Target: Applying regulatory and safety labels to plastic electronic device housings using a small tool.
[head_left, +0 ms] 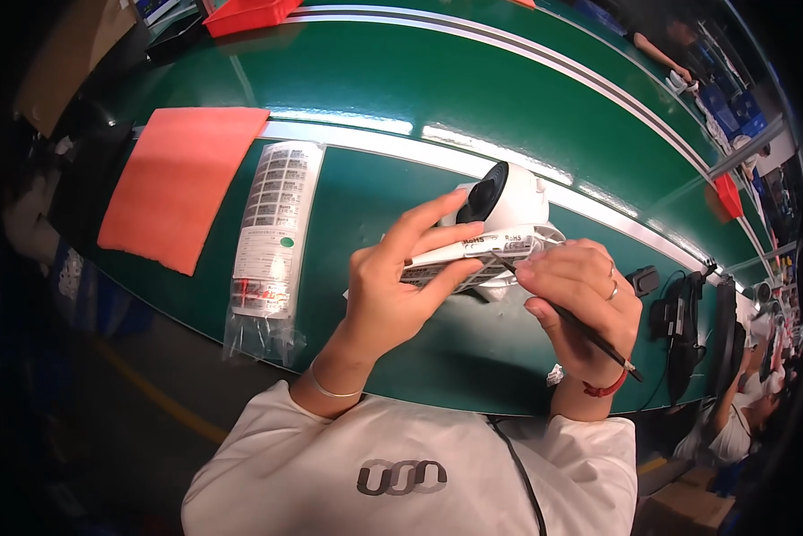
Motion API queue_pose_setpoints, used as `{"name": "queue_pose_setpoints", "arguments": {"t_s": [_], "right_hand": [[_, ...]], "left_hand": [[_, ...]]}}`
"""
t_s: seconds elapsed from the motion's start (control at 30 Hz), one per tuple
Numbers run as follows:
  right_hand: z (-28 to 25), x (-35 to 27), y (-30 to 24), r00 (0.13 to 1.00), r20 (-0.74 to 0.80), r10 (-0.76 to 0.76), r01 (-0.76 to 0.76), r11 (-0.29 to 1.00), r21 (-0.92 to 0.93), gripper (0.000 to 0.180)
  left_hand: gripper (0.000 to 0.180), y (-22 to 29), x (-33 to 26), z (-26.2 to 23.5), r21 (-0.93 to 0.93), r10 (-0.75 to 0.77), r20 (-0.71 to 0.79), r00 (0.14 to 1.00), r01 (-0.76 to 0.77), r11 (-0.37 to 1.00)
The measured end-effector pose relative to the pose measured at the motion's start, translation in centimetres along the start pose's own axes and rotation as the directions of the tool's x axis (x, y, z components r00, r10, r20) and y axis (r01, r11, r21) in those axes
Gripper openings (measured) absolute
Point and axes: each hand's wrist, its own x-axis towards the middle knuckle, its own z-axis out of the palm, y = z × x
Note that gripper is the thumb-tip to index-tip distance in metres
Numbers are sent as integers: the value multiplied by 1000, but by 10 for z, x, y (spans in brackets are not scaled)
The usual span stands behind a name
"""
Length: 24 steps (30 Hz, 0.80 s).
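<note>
My left hand [392, 290] grips the white dome camera [500, 228]; my right hand [584, 299] pinches a black tool [571, 322] against it.

Both hands are bunched over the near middle of the green workbench [401, 179], the left hand [392, 290] and right hand [584, 299] closed around a white dome camera [507, 214] and a thin black tool [580, 326], so no gap lies between them. To the left, a bagged sheet of labels [272, 237] and an orange cloth [182, 183] cover the bench. To the right, black cabled devices [683, 322] crowd the edge. Beyond the metal rail [401, 138], the far bench lies bare up to a red bin [245, 13].
</note>
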Motion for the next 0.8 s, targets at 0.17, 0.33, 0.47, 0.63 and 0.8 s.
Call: {"name": "queue_pose_setpoints", "arguments": {"t_s": [0.17,0.33,0.47,0.63,0.8], "right_hand": [[-2,1,-5,998,-42,41,-43,998,-40,18],[-12,-4,-11,991,-128,42,-60,988,-139,19],[-20,-24,-25,1000,-19,22,-26,964,-266,21],[-2,-80,-6,986,166,3,47,952,-301,24],[4,-101,7,987,158,32,27,934,-356,27]], "left_hand": [[61,4,-5,-1,-47,-74,34,997,75,996],[66,10,-8,-9,-5,-90,63,994,91,996],[59,1,-24,-21,95,-329,229,916,315,944],[55,-23,-59,-23,112,-450,283,847,436,893],[66,-16,-43,-10,217,-502,445,741,455,864]]}}
